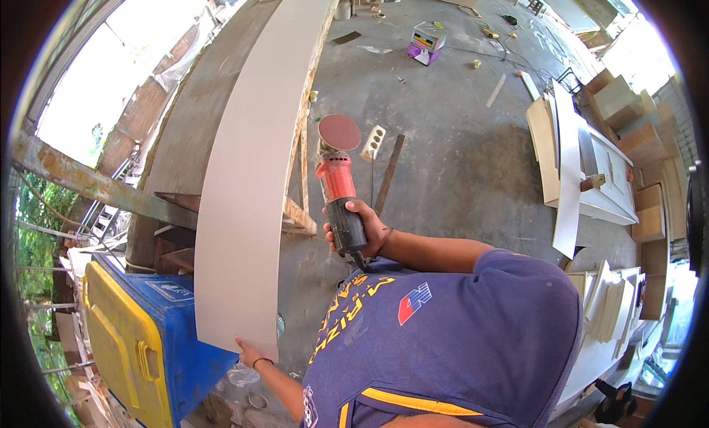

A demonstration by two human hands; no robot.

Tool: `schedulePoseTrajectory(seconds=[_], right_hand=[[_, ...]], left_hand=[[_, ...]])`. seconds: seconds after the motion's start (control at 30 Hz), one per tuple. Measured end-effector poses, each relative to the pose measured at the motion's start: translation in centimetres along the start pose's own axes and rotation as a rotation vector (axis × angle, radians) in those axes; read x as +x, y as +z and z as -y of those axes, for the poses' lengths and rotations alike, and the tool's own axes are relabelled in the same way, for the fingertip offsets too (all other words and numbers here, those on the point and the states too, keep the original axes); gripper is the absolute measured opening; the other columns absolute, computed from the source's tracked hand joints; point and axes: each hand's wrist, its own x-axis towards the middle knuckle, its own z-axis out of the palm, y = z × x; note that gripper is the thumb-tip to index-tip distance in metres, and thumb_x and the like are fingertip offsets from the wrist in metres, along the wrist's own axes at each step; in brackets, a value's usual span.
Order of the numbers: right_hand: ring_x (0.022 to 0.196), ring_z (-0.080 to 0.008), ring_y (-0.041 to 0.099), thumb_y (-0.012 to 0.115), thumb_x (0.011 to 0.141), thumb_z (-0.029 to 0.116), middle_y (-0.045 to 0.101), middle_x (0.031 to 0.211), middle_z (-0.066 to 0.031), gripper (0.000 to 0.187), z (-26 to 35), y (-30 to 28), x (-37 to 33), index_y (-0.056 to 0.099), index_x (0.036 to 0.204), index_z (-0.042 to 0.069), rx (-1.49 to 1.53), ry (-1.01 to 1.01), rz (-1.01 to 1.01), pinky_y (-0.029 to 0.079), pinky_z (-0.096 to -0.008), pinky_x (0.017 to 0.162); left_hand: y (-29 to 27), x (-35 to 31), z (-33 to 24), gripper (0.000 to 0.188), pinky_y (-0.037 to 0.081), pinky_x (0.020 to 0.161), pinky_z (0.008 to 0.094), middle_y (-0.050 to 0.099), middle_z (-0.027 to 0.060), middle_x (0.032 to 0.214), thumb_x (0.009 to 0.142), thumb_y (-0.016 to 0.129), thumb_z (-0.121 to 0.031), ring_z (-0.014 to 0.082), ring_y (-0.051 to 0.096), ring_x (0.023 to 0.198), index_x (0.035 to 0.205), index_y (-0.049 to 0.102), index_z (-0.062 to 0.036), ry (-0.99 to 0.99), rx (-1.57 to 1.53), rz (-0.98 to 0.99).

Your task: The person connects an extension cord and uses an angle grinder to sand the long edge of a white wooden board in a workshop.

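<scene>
My right hand (366,228) grips the black body of a red-and-black angle grinder (340,178). A round reddish-brown sanding disc (340,132) on its head faces up, held off the board. The cord leaves the grinder's lower end. To the left lies a long pale board (247,169), smooth on top, running from near me to the far side. My left hand (255,353) holds the board's near end, with a digit resting on the upper face; its other fingers are partly hidden.
A blue bin with a yellow lid (122,339) stands under the near end. Past the grinder, a white socket strip (375,141) and a dark wood strip (390,173) lie on the concrete floor. Pale panels (591,162) are stacked at right; a small box (427,44) sits farther off.
</scene>
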Motion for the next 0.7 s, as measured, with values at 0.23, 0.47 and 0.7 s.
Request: schedulePoseTrajectory(seconds=[0.23,0.47,0.7], right_hand=[[0.076,-0.0198,0.061,0.061,0.078,0.031,0.06,0.093,-0.0103,0.043,-0.9,-3.2,1.9,0.051,0.111,0.005,-0.362,-0.026,-0.205,0.053,-0.0367,0.07],[0.079,-0.0179,0.058,0.071,0.07,0.024,0.059,0.091,-0.0067,0.052,2.1,-4.2,9.4,0.051,0.112,0.002,-0.803,-0.203,-0.252,0.048,-0.0324,0.071],[0.082,-0.0169,0.057,0.074,0.067,0.022,0.058,0.093,-0.0048,0.058,-0.4,-3.0,12.2,0.05,0.116,0.002,-0.8,-0.219,-0.205,0.047,-0.0315,0.073]], left_hand=[[1.4,-2.0,3.0,0.086,0.052,0.072,0.0426,0.064,0.0265,0.09,0.077,0.054,-0.068,0.036,0.063,0.082,0.092,0.057,0.0161,0.022,-0.141,-0.079],[1.8,-4.2,3.9,0.088,0.047,0.074,0.0468,0.063,0.0294,0.088,0.079,0.044,-0.072,0.0418,0.061,0.085,0.088,0.061,0.0142,0.061,0.06,-0.183],[1.4,-7.1,5.8,0.092,0.043,0.077,0.051,0.06,0.0338,0.089,0.081,0.036,-0.074,0.0477,0.057,0.088,0.087,0.06,0.0152,0.039,0.146,-0.233]])
